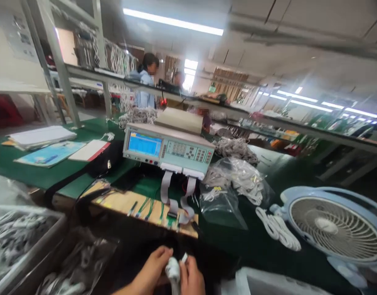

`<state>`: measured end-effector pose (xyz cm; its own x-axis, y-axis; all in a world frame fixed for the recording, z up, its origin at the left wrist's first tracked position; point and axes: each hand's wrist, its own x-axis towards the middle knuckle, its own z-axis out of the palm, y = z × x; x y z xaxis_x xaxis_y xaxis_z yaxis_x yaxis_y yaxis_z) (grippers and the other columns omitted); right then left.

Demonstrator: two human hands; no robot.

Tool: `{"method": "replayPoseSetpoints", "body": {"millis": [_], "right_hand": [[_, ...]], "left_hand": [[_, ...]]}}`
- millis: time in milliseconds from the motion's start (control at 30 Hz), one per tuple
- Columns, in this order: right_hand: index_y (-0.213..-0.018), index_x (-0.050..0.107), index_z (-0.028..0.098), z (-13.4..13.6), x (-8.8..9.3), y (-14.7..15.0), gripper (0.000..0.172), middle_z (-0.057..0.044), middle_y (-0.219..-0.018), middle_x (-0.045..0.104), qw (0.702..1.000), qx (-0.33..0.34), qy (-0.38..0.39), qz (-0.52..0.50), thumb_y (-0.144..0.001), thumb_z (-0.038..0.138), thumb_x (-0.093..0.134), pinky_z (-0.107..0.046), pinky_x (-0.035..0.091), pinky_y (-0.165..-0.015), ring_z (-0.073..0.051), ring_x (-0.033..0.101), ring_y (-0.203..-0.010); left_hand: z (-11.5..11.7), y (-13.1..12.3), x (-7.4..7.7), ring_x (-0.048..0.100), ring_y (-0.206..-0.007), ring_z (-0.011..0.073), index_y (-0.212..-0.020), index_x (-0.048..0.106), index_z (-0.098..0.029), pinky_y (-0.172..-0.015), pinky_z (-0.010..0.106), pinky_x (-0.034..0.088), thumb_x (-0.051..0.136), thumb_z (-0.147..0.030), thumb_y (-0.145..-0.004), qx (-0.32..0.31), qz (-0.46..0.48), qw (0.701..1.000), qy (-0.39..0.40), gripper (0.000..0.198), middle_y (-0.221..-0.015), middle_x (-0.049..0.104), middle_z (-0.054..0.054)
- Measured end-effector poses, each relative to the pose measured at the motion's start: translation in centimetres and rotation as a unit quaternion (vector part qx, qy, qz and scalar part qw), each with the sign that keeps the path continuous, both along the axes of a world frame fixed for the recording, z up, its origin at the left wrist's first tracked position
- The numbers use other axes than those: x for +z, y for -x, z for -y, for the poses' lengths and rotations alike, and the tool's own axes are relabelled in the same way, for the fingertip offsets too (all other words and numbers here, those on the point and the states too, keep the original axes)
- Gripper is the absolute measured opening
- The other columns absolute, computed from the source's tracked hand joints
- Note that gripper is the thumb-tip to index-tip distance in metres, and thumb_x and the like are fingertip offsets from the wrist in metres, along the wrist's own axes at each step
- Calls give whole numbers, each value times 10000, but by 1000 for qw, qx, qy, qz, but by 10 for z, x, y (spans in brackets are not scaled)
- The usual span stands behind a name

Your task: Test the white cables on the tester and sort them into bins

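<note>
At the bottom middle, a bundled white cable sits between my two hands. My left hand closes on its left side, with thumb and forefinger near the top of the bundle. From the right, my right hand grips the same cable, fingers bent round it. A small white end piece sticks up above the right fingers, perhaps a plug. Beyond the hands lies a wooden board with green wires and small connectors. Grey ribbon cables run from it to a tester with a blue screen.
Bagged grey and white cables lie right of the tester. A blue fan and a coiled white cable are farther right. Cable-filled bins stand at left; a pale bin is at lower right. A co-worker stands behind the shelf.
</note>
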<state>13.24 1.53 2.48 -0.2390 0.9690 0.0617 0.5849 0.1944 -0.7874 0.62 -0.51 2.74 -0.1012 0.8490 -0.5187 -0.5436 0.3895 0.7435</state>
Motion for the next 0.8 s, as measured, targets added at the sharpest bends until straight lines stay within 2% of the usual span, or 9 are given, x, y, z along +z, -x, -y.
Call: {"method": "replayPoseSetpoints", "body": {"millis": [133, 233, 333, 567, 733, 800], "right_hand": [[-832, 549, 173, -4, 2, 6, 320, -76, -683, 630, 999, 25, -10, -26, -789, 453, 400, -252, 410, -540, -201, 583, -617], [-862, 569, 149, -12, 12, 14, 316, -39, -610, 605, 992, 28, 78, -94, -766, 429, 459, -223, 392, -459, -159, 540, -514], [-865, 604, 131, -23, 17, 22, 332, -12, -569, 588, 973, 20, 168, -159, -728, 419, 514, -201, 352, -390, -121, 481, -441], [-881, 643, 135, -40, 18, 34, 309, -21, -629, 622, 941, 38, 232, -245, -677, 363, 604, -212, 398, -485, -143, 524, -566], [-871, 634, 114, -38, 20, 45, 333, -23, -588, 602, 887, -7, 322, -332, -651, 362, 628, -205, 389, -448, -128, 521, -506], [-863, 631, 111, -37, 22, 46, 336, -29, -602, 604, 895, -18, 298, -332, -654, 375, 619, -213, 398, -454, -144, 533, -533]], "left_hand": [[-1, 16, 5, 430, -538, 71, -671, 449, -172, -521, 201, 385, 570, -491, -618, -49, -8, 999, -20, 345, -580, 448, -51], [-4, 29, 9, 409, -493, 62, -651, 455, -162, -483, 183, 352, 572, -486, -619, -57, -33, 997, -36, 347, -538, 421, -56], [-7, 38, 12, 422, -483, 60, -663, 475, -152, -475, 182, 347, 591, -460, -611, -48, -24, 998, -40, 334, -550, 448, -46], [-12, 53, 22, 458, -517, 64, -663, 508, -122, -500, 183, 378, 599, -366, -632, -64, 1, 997, -37, 262, -579, 481, -17], [-15, 58, 23, 440, -495, 48, -637, 495, -121, -477, 162, 373, 610, -312, -624, -51, 37, 998, -30, 224, -588, 484, -16], [-16, 58, 23, 435, -486, 41, -629, 490, -122, -473, 155, 373, 619, -295, -613, -44, 46, 998, -26, 217, -587, 483, -19]]}}
